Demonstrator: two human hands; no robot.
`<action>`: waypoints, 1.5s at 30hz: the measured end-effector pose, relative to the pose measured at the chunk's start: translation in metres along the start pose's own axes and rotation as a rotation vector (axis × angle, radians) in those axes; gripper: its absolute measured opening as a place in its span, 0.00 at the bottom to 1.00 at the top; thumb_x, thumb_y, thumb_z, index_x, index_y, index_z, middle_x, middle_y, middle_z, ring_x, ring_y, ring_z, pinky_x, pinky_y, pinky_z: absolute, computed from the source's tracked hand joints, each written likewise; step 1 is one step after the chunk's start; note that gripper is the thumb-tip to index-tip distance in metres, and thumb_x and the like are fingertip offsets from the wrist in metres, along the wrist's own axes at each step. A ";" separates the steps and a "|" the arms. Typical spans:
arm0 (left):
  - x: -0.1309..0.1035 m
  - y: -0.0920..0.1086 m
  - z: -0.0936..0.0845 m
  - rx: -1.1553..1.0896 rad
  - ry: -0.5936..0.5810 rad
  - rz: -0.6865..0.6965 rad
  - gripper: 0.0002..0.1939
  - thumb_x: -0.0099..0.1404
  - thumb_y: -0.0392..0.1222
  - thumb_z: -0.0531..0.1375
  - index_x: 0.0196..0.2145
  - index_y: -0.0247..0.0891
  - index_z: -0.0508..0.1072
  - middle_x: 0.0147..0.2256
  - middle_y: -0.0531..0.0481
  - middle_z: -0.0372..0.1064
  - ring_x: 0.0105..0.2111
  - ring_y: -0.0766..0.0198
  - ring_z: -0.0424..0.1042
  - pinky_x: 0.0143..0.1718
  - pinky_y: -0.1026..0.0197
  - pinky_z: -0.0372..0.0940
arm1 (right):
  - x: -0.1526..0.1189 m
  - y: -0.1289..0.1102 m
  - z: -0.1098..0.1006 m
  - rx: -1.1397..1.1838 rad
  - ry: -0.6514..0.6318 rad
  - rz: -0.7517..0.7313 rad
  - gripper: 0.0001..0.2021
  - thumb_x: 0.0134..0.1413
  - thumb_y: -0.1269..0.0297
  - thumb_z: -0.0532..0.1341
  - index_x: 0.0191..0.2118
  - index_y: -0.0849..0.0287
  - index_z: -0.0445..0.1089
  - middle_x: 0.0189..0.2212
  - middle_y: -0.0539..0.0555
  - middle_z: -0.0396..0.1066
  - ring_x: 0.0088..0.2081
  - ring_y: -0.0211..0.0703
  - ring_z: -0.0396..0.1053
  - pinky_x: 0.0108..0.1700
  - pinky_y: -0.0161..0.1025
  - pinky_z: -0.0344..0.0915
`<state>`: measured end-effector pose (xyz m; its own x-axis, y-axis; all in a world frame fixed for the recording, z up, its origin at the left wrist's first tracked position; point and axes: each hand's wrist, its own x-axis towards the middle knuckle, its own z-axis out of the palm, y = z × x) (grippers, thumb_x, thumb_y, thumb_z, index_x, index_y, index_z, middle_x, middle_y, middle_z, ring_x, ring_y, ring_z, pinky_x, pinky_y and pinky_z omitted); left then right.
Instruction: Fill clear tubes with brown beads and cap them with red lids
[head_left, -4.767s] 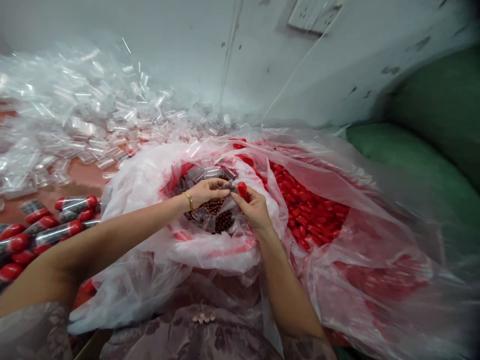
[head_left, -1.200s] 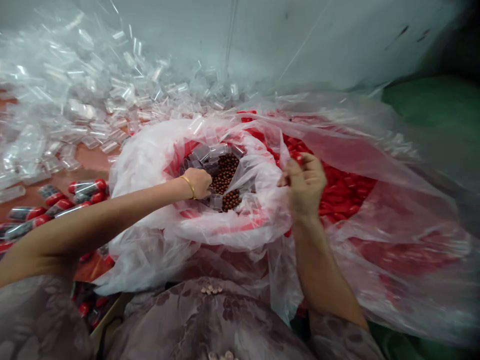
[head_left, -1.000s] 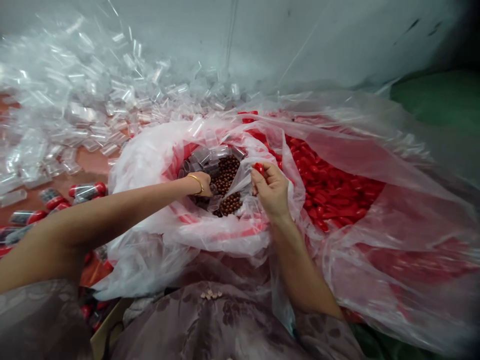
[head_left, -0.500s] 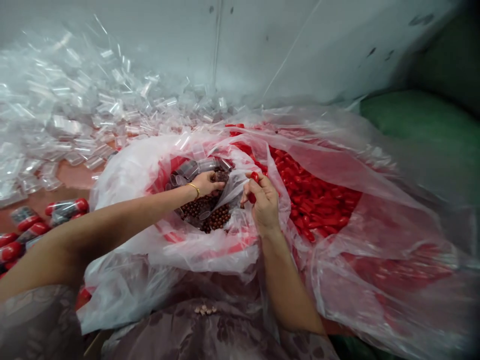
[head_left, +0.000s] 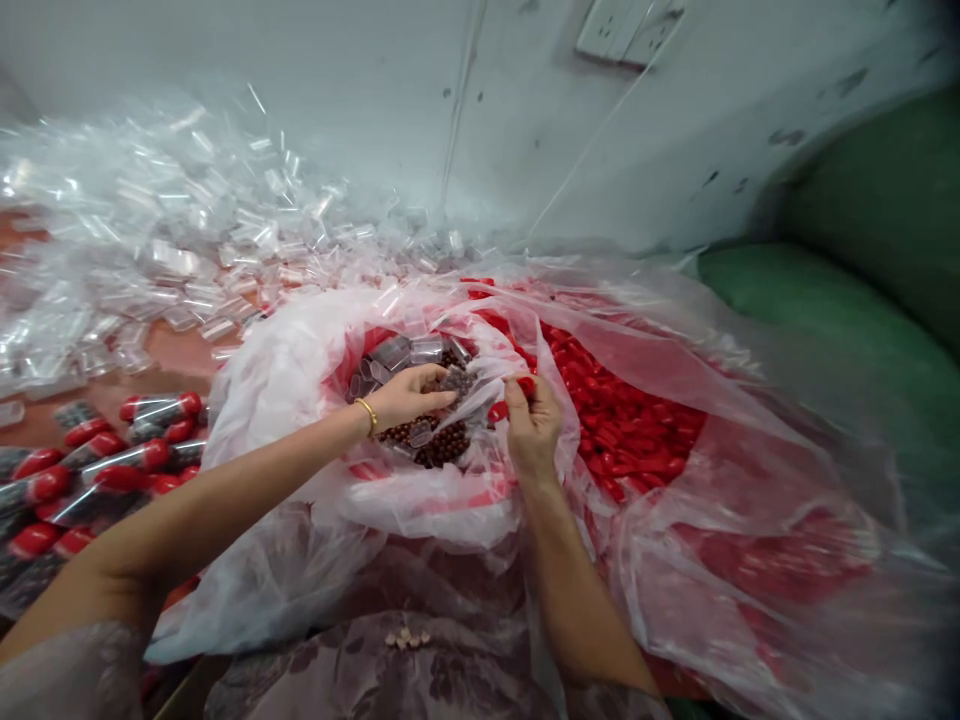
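My left hand (head_left: 411,396), with a gold bangle at the wrist, is closed around a clear plastic tube (head_left: 456,380) with small dark contents. It is over a bag-lined container (head_left: 442,510) that holds brown beads (head_left: 444,440) and several clear tubes (head_left: 427,350). Just to its right, my right hand (head_left: 535,428) pinches a red cap (head_left: 526,385) between thumb and finger. A second red piece (head_left: 498,412) shows at the fingers of that hand, on its left side. The tube and the red caps are apart.
Loose clear tubes (head_left: 180,260) are heaped at the back left. Filled capsules with red ends (head_left: 120,470) lie at the left. Red caps (head_left: 622,410) fill a clear plastic bag (head_left: 810,450) on the right. Behind stand a wall with a socket (head_left: 630,30) and green sacks (head_left: 817,300).
The camera has tilted up, bringing the wall socket and more filled capsules into view. The red piece left of my right hand's fingers shows more plainly. Both hands keep their hold.
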<state>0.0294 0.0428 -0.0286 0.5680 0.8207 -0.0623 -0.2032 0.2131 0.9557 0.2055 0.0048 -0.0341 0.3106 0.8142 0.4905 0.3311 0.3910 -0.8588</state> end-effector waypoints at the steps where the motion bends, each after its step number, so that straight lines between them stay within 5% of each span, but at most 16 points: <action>1: -0.001 0.001 -0.001 -0.031 0.006 -0.024 0.24 0.45 0.47 0.70 0.36 0.33 0.67 0.31 0.53 0.69 0.28 0.70 0.69 0.35 0.63 0.65 | 0.000 0.000 0.000 0.088 0.018 0.079 0.11 0.52 0.55 0.59 0.30 0.58 0.65 0.17 0.43 0.60 0.17 0.31 0.58 0.21 0.32 0.57; 4: 0.000 0.003 -0.009 -0.096 0.020 -0.127 0.27 0.44 0.50 0.71 0.37 0.34 0.67 0.31 0.51 0.71 0.28 0.67 0.73 0.34 0.63 0.66 | -0.002 -0.001 0.000 0.308 0.053 0.282 0.14 0.44 0.54 0.65 0.30 0.57 0.63 0.15 0.40 0.62 0.13 0.31 0.59 0.16 0.30 0.57; 9: 0.001 0.003 -0.017 -0.034 -0.008 -0.263 0.24 0.48 0.50 0.69 0.36 0.32 0.67 0.29 0.48 0.73 0.25 0.65 0.74 0.28 0.65 0.64 | -0.005 -0.009 0.004 0.483 0.070 0.415 0.18 0.33 0.60 0.71 0.27 0.58 0.62 0.22 0.42 0.68 0.21 0.33 0.71 0.29 0.34 0.72; 14: -0.001 0.001 -0.011 -0.045 -0.098 -0.153 0.24 0.46 0.45 0.71 0.38 0.31 0.69 0.31 0.52 0.71 0.27 0.69 0.71 0.32 0.63 0.67 | -0.006 -0.014 0.011 0.551 0.019 0.419 0.16 0.34 0.62 0.72 0.29 0.58 0.65 0.25 0.41 0.68 0.24 0.30 0.71 0.34 0.33 0.72; 22: -0.003 0.003 -0.012 -0.062 -0.249 0.030 0.21 0.48 0.43 0.70 0.37 0.32 0.70 0.34 0.50 0.70 0.34 0.70 0.69 0.37 0.65 0.64 | -0.010 -0.013 0.013 0.335 -0.222 0.390 0.15 0.41 0.60 0.68 0.37 0.56 0.71 0.31 0.47 0.72 0.24 0.30 0.68 0.32 0.34 0.69; 28: -0.004 0.006 -0.011 0.068 -0.196 0.160 0.18 0.52 0.39 0.67 0.39 0.33 0.68 0.35 0.50 0.69 0.34 0.69 0.68 0.36 0.65 0.63 | -0.007 -0.015 0.009 0.224 -0.410 0.381 0.15 0.45 0.59 0.65 0.41 0.56 0.71 0.32 0.49 0.72 0.24 0.33 0.68 0.30 0.35 0.67; 32: -0.003 0.006 -0.010 0.203 -0.049 0.212 0.16 0.51 0.32 0.64 0.38 0.33 0.68 0.35 0.51 0.69 0.36 0.68 0.67 0.40 0.64 0.62 | -0.005 -0.015 0.004 0.195 -0.283 0.358 0.10 0.49 0.60 0.61 0.37 0.57 0.71 0.22 0.44 0.63 0.19 0.29 0.58 0.23 0.31 0.61; 36: -0.003 0.005 -0.008 0.193 0.064 0.090 0.13 0.53 0.34 0.62 0.36 0.33 0.66 0.28 0.55 0.66 0.26 0.72 0.65 0.31 0.66 0.62 | -0.002 -0.020 0.005 0.165 -0.263 0.327 0.13 0.49 0.56 0.61 0.40 0.57 0.71 0.21 0.44 0.59 0.19 0.31 0.55 0.21 0.31 0.62; 39: -0.004 0.006 -0.008 0.127 -0.005 -0.041 0.15 0.53 0.41 0.63 0.35 0.33 0.64 0.24 0.57 0.64 0.20 0.72 0.63 0.23 0.67 0.59 | -0.002 -0.022 0.009 0.119 -0.267 0.328 0.16 0.47 0.54 0.63 0.40 0.58 0.70 0.26 0.46 0.64 0.20 0.30 0.56 0.20 0.31 0.61; 45: -0.009 0.015 -0.008 0.043 -0.140 -0.051 0.19 0.48 0.44 0.67 0.34 0.33 0.66 0.26 0.55 0.65 0.22 0.73 0.64 0.23 0.68 0.61 | 0.004 -0.026 0.014 0.174 -0.381 0.337 0.16 0.39 0.61 0.68 0.37 0.56 0.70 0.26 0.45 0.67 0.21 0.30 0.60 0.21 0.30 0.62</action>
<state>0.0148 0.0429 -0.0163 0.6832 0.7265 -0.0735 -0.1383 0.2275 0.9639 0.1855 0.0040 -0.0118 0.0185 0.9923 0.1227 0.1066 0.1201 -0.9870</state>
